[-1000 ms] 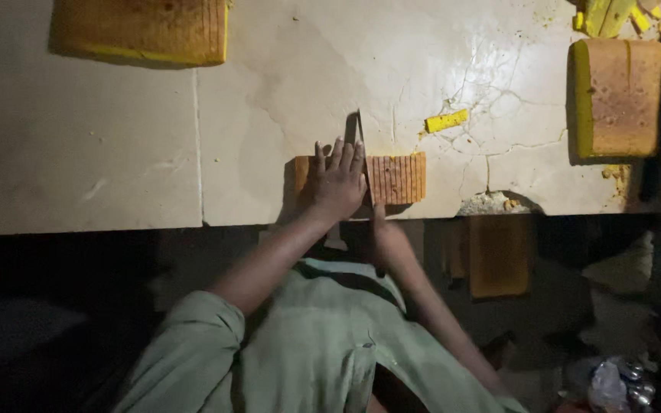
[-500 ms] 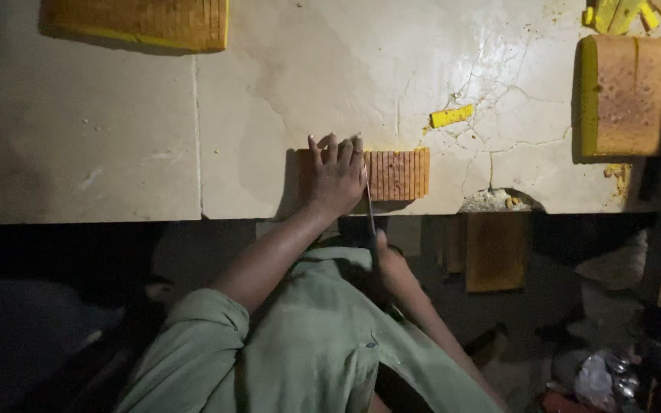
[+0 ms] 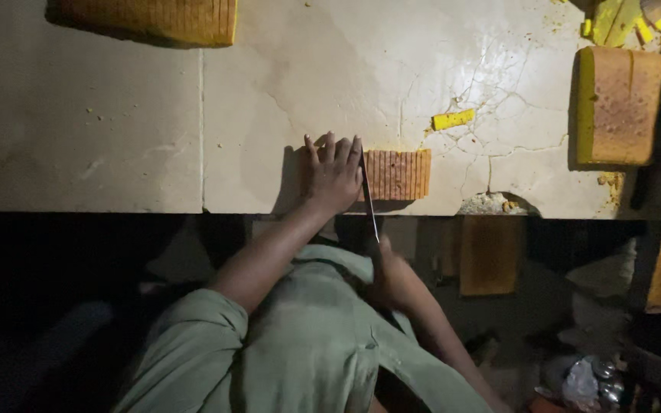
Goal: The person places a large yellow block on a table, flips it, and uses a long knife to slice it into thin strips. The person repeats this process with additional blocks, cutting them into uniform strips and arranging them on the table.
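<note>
Nearest the camera, the right hand [image 3: 393, 269] sits below the edge of the tabletop [image 3: 116, 145], its grip clenched around the handle of a long knife [image 3: 368, 195]. The blade runs up from that hand and across the tabletop's near edge, lying against the left end of the visible sliced cake loaf [image 3: 396, 174]. This small brown, ribbed loaf rests on the tabletop just inside its near edge. The left hand [image 3: 332, 174] lies flat on the loaf's left part, fingers spread and pointing away, palm pressing down rather than closing around it; the knife stands just beside its fingers. Farther off, a small yellow scrap [image 3: 453, 119] lies on the cracked surface. A larger brown block with a yellow side [image 3: 620, 105] sits at the right, and another sliced slab [image 3: 147, 19] lies at the far left edge.
</note>
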